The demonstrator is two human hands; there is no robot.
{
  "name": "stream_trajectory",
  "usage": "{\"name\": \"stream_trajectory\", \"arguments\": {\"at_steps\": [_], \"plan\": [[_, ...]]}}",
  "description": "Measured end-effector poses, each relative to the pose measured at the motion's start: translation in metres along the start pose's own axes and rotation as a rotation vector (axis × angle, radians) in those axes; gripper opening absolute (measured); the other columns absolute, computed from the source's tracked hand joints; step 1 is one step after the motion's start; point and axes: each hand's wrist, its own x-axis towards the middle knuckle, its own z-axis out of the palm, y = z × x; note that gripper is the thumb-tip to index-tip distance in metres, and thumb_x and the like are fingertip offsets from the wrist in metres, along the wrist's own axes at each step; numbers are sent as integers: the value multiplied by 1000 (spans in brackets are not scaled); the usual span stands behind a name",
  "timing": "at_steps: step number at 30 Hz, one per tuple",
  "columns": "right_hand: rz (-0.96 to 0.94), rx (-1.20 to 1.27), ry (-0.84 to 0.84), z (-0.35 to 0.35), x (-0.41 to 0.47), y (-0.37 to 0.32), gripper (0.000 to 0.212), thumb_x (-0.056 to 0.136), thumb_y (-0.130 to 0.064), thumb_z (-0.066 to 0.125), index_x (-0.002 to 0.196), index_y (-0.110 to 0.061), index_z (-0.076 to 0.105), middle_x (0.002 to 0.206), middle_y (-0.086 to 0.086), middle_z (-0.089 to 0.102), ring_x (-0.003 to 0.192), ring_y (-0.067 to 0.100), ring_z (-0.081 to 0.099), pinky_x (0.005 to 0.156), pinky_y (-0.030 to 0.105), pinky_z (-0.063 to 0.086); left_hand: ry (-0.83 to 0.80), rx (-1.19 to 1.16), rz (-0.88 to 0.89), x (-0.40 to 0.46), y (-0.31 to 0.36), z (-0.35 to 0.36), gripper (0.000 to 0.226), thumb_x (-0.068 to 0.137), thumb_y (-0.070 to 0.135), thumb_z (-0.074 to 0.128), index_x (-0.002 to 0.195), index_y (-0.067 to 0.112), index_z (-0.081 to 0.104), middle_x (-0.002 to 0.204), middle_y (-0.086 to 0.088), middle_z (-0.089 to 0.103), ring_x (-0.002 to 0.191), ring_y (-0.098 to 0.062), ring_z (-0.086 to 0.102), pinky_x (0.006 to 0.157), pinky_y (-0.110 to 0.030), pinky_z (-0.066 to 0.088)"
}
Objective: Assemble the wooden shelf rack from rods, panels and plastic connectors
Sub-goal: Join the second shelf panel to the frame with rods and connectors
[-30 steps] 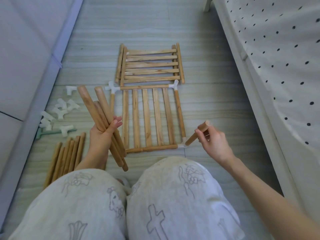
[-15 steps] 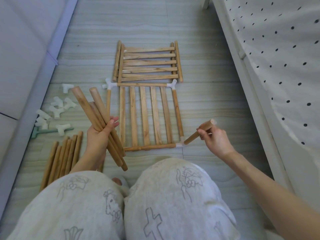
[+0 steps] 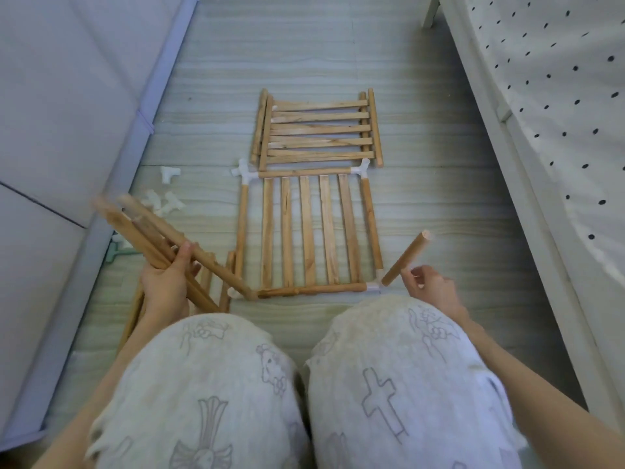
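Note:
A slatted wooden panel [image 3: 307, 231] lies flat on the floor in front of my knees, framed by rods with white connectors [image 3: 245, 172] at its corners. My right hand [image 3: 431, 287] pinches the lower part of a short rod [image 3: 407, 257]. That rod stands tilted out of the near right connector [image 3: 373, 286]. Left of the panel, my left hand [image 3: 167, 282] grips a bundle of rods [image 3: 148, 231], blurred and slanting up to the left. More slatted panels [image 3: 321, 130] are stacked behind the framed one.
Loose white connectors [image 3: 169, 201] and a green tool [image 3: 116, 255] lie on the floor at the left, by a grey padded wall [image 3: 67, 130]. More rods [image 3: 133, 314] lie under my left arm. A bed with dotted sheet [image 3: 558, 96] bounds the right side.
My right hand has slid down the tilted rod from its top toward its base. My left hand has swung its bundle of rods flatter and further left.

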Motion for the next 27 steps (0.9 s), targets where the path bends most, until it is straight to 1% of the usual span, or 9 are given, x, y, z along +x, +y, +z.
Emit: {"name": "stream_trajectory", "arguments": {"at_steps": [3, 6, 8, 11, 14, 17, 21, 24, 27], "plan": [[63, -164, -217, 9, 2, -5, 48, 94, -52, 40, 108, -11, 60, 103, 9, 66, 92, 22, 61, 83, 39, 51, 71, -11, 23, 1, -4, -11, 13, 87, 12, 65, 100, 13, 61, 92, -2, 68, 94, -17, 67, 90, -35, 53], [-14, -221, -353, 25, 9, -23, 46, 95, -48, 40, 111, -9, 61, 109, 10, 64, 98, 24, 60, 83, 33, 48, 97, 3, 73, 1, -13, -17, 28, 87, 11, 66, 113, 7, 60, 88, 2, 72, 92, -14, 69, 83, -27, 56], [-94, -229, -383, 38, 17, -36, 43, 96, -44, 40, 117, -10, 57, 117, 10, 62, 106, 24, 57, 81, 30, 44, 74, 16, 99, 2, -20, -20, 25, 87, 10, 65, 111, 9, 61, 92, 2, 73, 95, -14, 68, 82, -25, 56], [-227, -315, -437, 60, 29, -51, 47, 99, -37, 38, 137, -11, 41, 135, 11, 51, 122, 27, 48, 95, 33, 39, 47, 51, 125, 7, -29, -22, 22, 86, 8, 66, 107, 10, 61, 96, 2, 73, 98, -14, 68, 87, -31, 54], [-335, -419, -465, 84, 38, -61, 51, 99, -32, 39, 145, -13, 28, 145, 11, 38, 131, 28, 36, 103, 33, 30, 45, 109, 137, 14, -40, -25, 25, 84, 10, 68, 109, 9, 62, 104, -2, 71, 102, -14, 66, 93, -36, 50], [-320, -461, -557, 107, 45, -62, 55, 100, -31, 38, 148, -15, 17, 154, 10, 19, 140, 29, 21, 110, 34, 19, 31, 186, 132, 17, -51, -29, 30, 84, 13, 69, 113, 9, 62, 107, 1, 71, 106, -12, 64, 99, -40, 46], [-288, -483, -626, 126, 48, -51, 54, 100, -29, 38, 148, -17, 16, 156, 6, 12, 142, 30, 11, 112, 37, 14, 13, 223, 121, 14, -59, -39, 41, 84, 13, 68, 124, 10, 58, 111, 4, 70, 110, -11, 62, 101, -42, 45], [-278, -496, -634, 131, 48, -46, 57, 100, -29, 38, 148, -16, 12, 157, 9, 4, 144, 32, 0, 113, 38, 8, 10, 259, 140, 4, -62, -50, 27, 83, 22, 69, 111, 23, 68, 112, 7, 69, 113, -8, 60, 103, -40, 42], [-284, -537, -645, 133, 47, -46, 61, 99, -30, 38, 149, -16, 6, 157, 12, -3, 144, 32, -6, 114, 37, 4, -15, 241, 169, -4, -56, -51, 20, 85, 20, 67, 103, 28, 70, 112, 6, 69, 114, -10, 59, 103, -40, 41]]}}
